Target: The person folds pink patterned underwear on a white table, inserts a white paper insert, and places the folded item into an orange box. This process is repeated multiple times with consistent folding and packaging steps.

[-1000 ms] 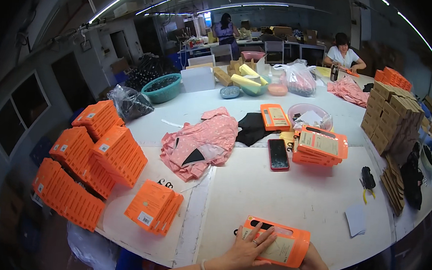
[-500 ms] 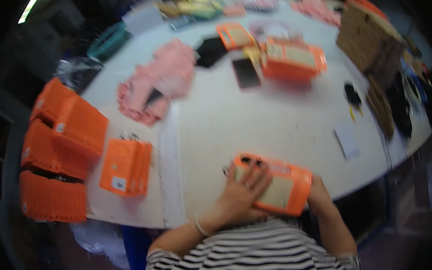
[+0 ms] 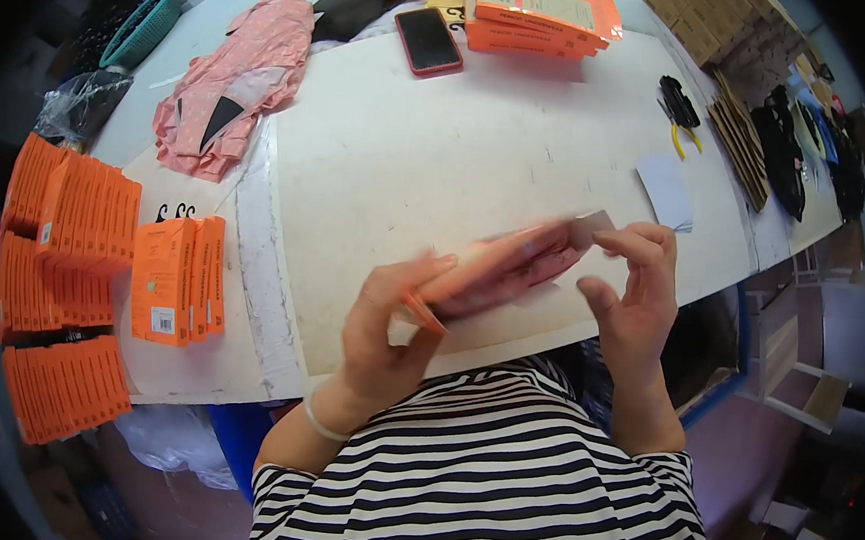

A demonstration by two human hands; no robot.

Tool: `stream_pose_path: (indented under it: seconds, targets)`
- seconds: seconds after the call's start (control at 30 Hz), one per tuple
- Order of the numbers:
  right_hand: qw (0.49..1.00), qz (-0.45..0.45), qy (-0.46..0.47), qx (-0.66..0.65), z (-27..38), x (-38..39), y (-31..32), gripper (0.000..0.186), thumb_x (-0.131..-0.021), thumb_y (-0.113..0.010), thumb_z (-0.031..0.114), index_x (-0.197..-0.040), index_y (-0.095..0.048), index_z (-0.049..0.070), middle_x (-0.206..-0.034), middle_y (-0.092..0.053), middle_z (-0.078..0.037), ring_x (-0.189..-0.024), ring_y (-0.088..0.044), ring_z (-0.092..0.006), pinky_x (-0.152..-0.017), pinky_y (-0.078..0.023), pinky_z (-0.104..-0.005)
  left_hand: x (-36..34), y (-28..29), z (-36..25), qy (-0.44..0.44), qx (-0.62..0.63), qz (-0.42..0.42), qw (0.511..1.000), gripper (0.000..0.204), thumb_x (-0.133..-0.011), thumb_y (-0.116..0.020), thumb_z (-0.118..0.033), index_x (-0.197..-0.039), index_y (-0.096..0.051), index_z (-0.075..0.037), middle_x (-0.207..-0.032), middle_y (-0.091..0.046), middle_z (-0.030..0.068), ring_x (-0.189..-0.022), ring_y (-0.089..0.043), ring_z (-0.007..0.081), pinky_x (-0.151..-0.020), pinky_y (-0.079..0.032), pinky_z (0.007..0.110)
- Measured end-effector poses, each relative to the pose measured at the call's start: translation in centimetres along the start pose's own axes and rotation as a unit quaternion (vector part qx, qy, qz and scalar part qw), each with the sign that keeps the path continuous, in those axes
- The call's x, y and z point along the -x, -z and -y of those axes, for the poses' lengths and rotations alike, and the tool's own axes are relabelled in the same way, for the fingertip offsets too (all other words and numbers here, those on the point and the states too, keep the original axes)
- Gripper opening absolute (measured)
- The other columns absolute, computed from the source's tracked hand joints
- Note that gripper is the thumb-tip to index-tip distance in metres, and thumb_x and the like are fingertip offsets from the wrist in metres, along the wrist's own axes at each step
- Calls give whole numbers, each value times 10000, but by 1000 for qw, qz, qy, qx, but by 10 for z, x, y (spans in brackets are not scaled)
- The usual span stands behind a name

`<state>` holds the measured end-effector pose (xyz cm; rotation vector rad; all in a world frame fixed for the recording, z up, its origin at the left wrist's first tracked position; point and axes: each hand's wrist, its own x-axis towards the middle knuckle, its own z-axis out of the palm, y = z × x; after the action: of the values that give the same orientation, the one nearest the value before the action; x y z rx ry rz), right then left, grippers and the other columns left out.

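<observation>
Above the near edge of the surface (image 3: 390, 167), the left hand (image 3: 381, 312) clamps one end of the box (image 3: 498, 262); the right hand (image 3: 640, 290), fingers parted, is at its flap (image 3: 590, 223), contact unclear. Probably light, crushable card: best held by its edges.

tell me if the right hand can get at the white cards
Likely yes: the white cards lie just beyond the right hand, uncovered, with nothing visible in between, and the hand stands open.
</observation>
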<state>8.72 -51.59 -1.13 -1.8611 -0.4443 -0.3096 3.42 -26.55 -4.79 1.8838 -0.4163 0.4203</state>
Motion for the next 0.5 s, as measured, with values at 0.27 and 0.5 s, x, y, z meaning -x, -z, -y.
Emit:
stream_pose_path:
  seconds: [0.27,0.5]
  targets:
    - [974,57,-77,-204,-25,7,-22,545,-905,-750,5,-1384,-492,26,-1273,-627,-138,-1098,-679,-218,-976,-550,-338,-5,13,10,140,223,48,964,841,-909,-641,118,-1616,-254,-122,-1388,-566,154,-1262,-594,255,-1023,-550,380]
    - [970,179,-102,-131,-43,7,-21,323,-927,-728,55,-1243,-664,62,-1211,-579,-100,-1075,-631,-190,-898,-556,-305,10,18,35,206,236,74,947,492,-991,-616,-5,-1446,-442,-74,-1289,-599,77,-1136,-624,167,-899,-552,300]
